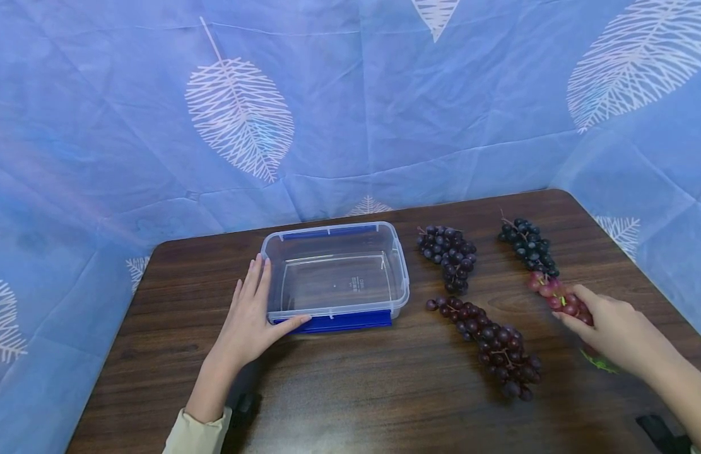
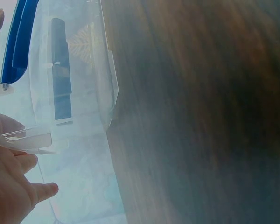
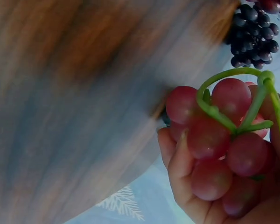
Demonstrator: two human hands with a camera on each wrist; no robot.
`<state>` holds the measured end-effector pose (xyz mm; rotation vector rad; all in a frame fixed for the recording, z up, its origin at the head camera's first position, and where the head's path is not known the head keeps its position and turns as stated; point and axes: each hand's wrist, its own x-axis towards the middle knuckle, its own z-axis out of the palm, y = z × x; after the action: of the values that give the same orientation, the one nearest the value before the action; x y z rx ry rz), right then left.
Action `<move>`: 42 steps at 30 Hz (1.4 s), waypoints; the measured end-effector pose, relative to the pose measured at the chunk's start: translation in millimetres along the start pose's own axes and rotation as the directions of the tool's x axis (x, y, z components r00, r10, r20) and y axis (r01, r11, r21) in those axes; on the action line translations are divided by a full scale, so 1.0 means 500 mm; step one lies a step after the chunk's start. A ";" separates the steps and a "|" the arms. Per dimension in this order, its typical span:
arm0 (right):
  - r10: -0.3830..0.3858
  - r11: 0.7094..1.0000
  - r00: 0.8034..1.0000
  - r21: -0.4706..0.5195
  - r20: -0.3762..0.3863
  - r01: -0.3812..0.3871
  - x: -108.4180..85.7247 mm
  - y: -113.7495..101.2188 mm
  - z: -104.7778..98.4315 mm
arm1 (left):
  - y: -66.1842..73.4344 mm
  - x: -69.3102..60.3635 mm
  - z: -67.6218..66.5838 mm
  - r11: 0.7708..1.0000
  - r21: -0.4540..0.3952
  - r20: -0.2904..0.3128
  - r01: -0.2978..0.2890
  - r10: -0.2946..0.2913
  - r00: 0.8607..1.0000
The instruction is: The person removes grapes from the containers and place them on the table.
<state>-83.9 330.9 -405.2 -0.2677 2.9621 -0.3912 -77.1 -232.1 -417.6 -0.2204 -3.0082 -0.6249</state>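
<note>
At the right of the table, my right hand (image 1: 623, 328) grips a bunch of red grapes (image 1: 567, 301); in the right wrist view the red grapes (image 3: 212, 140) sit between thumb and fingers, a green stem looping over them. My left hand (image 1: 248, 315) rests at the near left corner of a clear plastic box (image 1: 330, 271), fingers spread along its left side and thumb on the front rim. The box has no lid on it and blue clips (image 1: 350, 321) on its long sides. In the left wrist view, a blue clip (image 2: 18, 42) and the fingers show beside the clear wall.
Right of the box lie a dark purple bunch (image 1: 449, 252) and a long reddish-purple bunch (image 1: 498, 347). A black bunch (image 1: 529, 246) lies just behind the red grapes. The brown wooden table (image 1: 384, 391) backs onto a blue cloth (image 1: 327, 113) with white leaves.
</note>
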 end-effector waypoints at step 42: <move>0.115 0.960 0.982 -0.237 -0.153 -0.149 -0.021 0.012 0.048 | -0.002 0.000 0.000 1.000 -0.023 0.027 0.008 -0.008 1.000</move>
<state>-70.7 332.7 -428.6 -0.0685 3.1413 -0.0228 -77.2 -233.2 -418.1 -0.2199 -3.0305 -0.6634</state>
